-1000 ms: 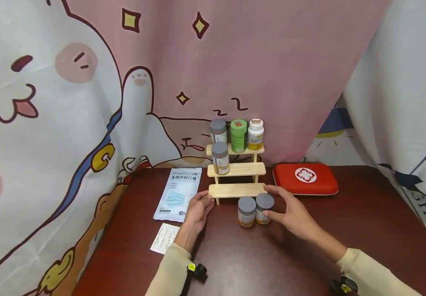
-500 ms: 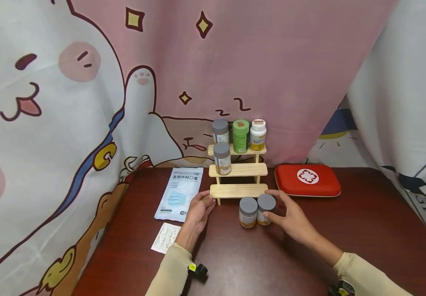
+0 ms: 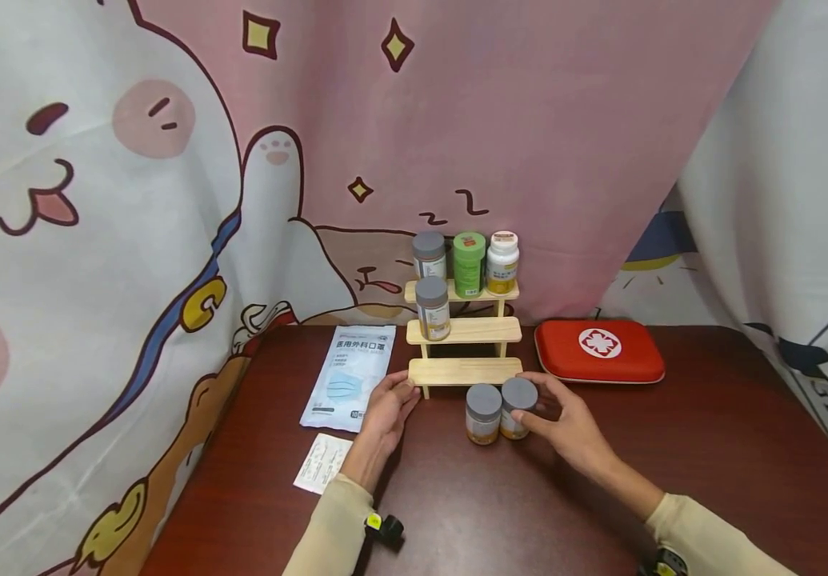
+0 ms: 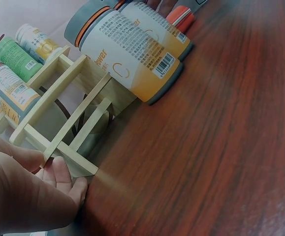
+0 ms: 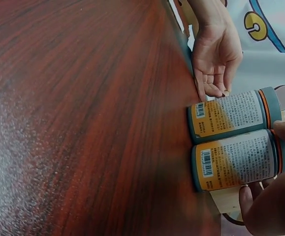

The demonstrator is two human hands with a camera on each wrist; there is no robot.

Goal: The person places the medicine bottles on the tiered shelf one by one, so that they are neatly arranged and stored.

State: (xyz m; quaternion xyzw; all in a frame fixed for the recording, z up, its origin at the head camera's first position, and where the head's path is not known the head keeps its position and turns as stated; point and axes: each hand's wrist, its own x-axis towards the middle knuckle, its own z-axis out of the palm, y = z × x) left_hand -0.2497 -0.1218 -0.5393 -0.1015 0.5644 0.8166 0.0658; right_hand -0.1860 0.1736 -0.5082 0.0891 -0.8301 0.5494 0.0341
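No visible shift, so you're seemingly paused: left hand pinching the stand, right hand with fingers clasped round the right jar, left jar just beside, in from the table's back edge.

Grey-lidded jars, tan shelf, red case, brown streaked table

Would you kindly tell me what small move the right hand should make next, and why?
I would probably close the right hand on the right front jar, ready to lift it to the bottom step: the hand is spread close about that jar, the left hand holds the step's left end, and a similar jar stands on the middle step.
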